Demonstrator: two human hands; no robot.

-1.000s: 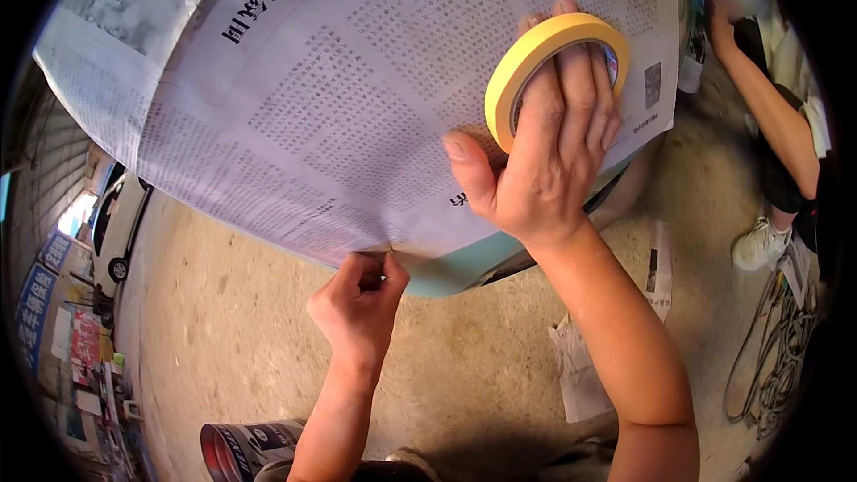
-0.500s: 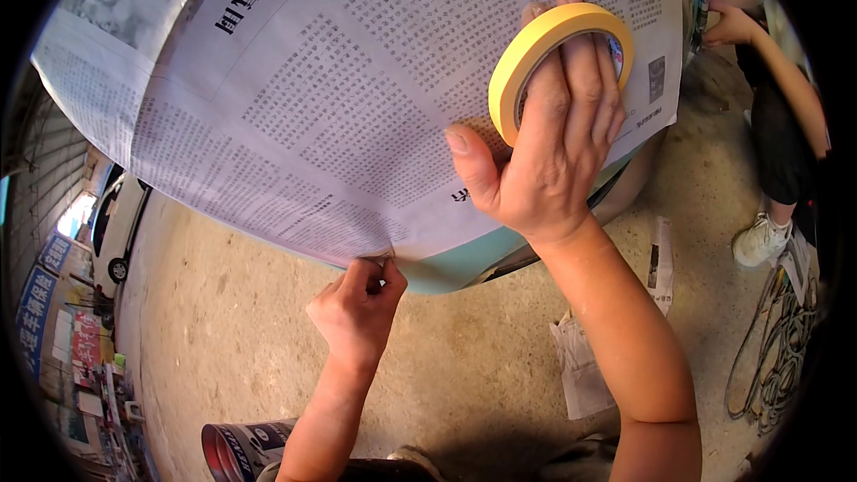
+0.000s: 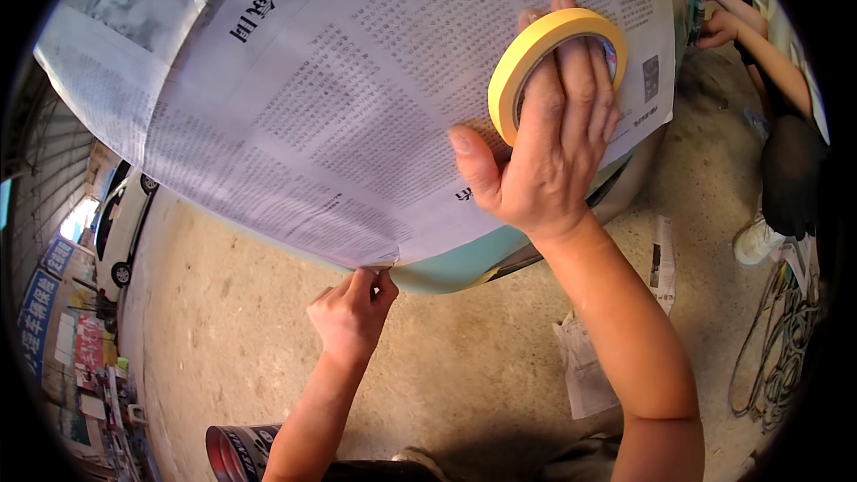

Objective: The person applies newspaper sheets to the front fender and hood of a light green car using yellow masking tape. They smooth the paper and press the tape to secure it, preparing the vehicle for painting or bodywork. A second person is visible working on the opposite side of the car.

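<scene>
One newspaper sheet [image 3: 357, 116] overlies a teal panel [image 3: 451, 271], lower edge pinched by the left hand [image 3: 349, 314] well above concrete floor [image 3: 464, 348]; the right hand [image 3: 551, 177] lies flat, fingers extended through a masking-tape roll [image 3: 507, 73].

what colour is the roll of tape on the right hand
The roll of tape is yellow on its outer band, best seen in the head view.

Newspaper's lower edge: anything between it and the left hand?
Nothing visible: the left hand, pinched, is right at the lower edge of the newspaper. The yellow tape roll, around fingers of the right hand, sits farther up the sheet, clear of that spot.
</scene>
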